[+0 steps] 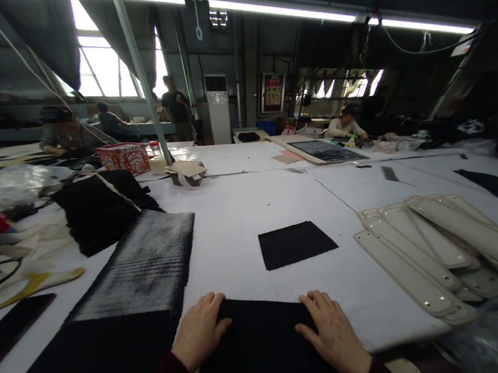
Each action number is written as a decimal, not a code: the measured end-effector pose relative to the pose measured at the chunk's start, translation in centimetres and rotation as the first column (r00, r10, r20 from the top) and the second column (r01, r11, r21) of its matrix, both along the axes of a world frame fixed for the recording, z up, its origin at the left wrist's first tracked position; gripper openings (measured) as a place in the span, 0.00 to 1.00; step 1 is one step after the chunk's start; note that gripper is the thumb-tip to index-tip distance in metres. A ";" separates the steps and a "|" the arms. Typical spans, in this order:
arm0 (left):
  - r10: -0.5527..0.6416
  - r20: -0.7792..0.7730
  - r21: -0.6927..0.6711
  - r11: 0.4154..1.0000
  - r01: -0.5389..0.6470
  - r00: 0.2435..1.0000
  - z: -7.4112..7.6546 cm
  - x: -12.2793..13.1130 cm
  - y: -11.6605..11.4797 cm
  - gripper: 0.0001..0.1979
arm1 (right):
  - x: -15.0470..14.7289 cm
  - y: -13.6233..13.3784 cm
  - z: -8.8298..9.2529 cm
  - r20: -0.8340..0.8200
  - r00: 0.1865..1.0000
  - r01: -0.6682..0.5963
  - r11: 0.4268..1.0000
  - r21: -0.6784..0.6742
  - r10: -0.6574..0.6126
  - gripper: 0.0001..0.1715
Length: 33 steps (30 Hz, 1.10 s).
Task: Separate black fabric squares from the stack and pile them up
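A black fabric piece lies on the white table at the near edge. My left hand rests on its far left corner, fingers curled over the edge. My right hand lies on its far right corner, fingers pressed flat and slightly bent. Both hands press on the cloth rather than lift it. A smaller black fabric square lies flat on the table just beyond. A long fanned stack of black pieces runs along the left side of my left hand.
Cream leather-like strips with rivets are fanned out at the right. A heap of black cloth, a red box and a cardboard piece sit at the left back. Other people work at far tables.
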<state>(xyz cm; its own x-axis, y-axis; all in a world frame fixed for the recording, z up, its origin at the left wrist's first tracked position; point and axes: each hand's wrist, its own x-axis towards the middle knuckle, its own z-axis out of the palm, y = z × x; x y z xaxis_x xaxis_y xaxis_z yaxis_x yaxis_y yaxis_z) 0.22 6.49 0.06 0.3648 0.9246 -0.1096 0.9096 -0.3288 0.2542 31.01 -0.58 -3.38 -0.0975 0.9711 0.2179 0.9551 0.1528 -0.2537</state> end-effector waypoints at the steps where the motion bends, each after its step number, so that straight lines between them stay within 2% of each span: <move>1: 0.000 0.024 -0.038 0.999 0.001 1.000 0.2 0.1 0.3 0.13 | -0.1 0.2 0.3 -0.038 0.999 0.011 0.999 -0.050 -0.012 0.14; 2: -0.002 0.051 -0.064 0.998 0.005 0.999 0.3 0.1 0.5 0.10 | -0.1 0.4 0.5 -0.085 0.996 0.018 0.995 -0.100 -0.026 0.11; 4: -0.004 0.101 -0.097 0.995 0.013 0.995 0.2 0.3 0.7 0.08 | 0.1 0.9 0.9 -0.213 0.976 0.010 0.979 -0.202 -0.054 0.10; 8: 0.066 0.298 -0.216 0.976 0.000 0.952 -0.5 2.1 1.8 0.12 | 2.4 3.6 1.4 -0.455 0.878 -0.009 0.945 -0.327 -0.149 0.15; 10: 0.148 0.468 -0.274 0.962 -0.016 0.871 -0.7 4.1 3.5 0.18 | 4.5 6.6 2.0 -0.463 0.863 0.076 0.958 -0.278 -0.203 0.18; 13: 0.220 0.631 -0.276 0.960 -0.049 0.744 -0.4 8.3 7.6 0.23 | 8.3 12.7 3.6 -0.402 0.879 0.208 0.964 -0.164 -0.257 0.23; 16: 0.211 0.641 -0.214 0.973 -0.092 0.738 0.4 11.9 12.0 0.27 | 11.4 18.2 5.6 -0.315 0.893 0.299 0.946 -0.121 -0.323 0.26; 19: 0.172 0.603 -0.111 0.985 -0.132 0.779 1.5 12.3 14.2 0.29 | 12.1 20.7 6.5 -0.220 0.917 0.338 0.941 -0.017 -0.333 0.31; 21: 0.140 0.557 -0.034 0.989 -0.147 0.819 2.2 10.1 13.8 0.24 | 11.2 20.5 5.9 -0.189 0.941 0.293 0.955 0.036 -0.281 0.29; 23: 0.138 0.498 0.029 0.984 -0.175 0.856 3.1 6.1 11.9 0.16 | 9.6 19.1 4.1 -0.174 0.969 0.188 0.980 0.063 -0.174 0.25; 25: 0.183 0.439 0.073 0.969 -0.237 0.880 4.0 1.4 8.6 0.09 | 7.5 16.9 1.7 -0.123 0.992 0.024 0.991 0.131 -0.008 0.21; 27: 0.255 0.371 0.112 0.942 -0.316 0.893 4.6 -3.4 4.7 0.05 | 4.8 14.4 -0.7 -0.052 0.988 -0.130 0.971 0.199 0.143 0.19; 30: 0.373 0.217 0.156 0.899 -0.409 0.902 4.1 -9.0 -0.9 0.05 | -0.9 11.2 -3.0 -0.039 0.941 -0.321 0.922 0.216 0.337 0.15; 33: 0.438 0.078 0.118 0.888 -0.444 0.896 2.4 -11.9 -4.2 0.06 | -8.1 8.7 -2.9 -0.110 0.870 -0.459 0.871 0.176 0.480 0.14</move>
<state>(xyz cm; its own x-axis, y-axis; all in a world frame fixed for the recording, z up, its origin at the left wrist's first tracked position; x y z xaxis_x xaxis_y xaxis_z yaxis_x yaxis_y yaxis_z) -11.67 2.24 2.42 -0.0821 0.9962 0.0293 0.9564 0.0704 0.2834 22.93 8.09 -6.32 -0.4909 0.7767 0.3945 0.7153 0.6179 -0.3264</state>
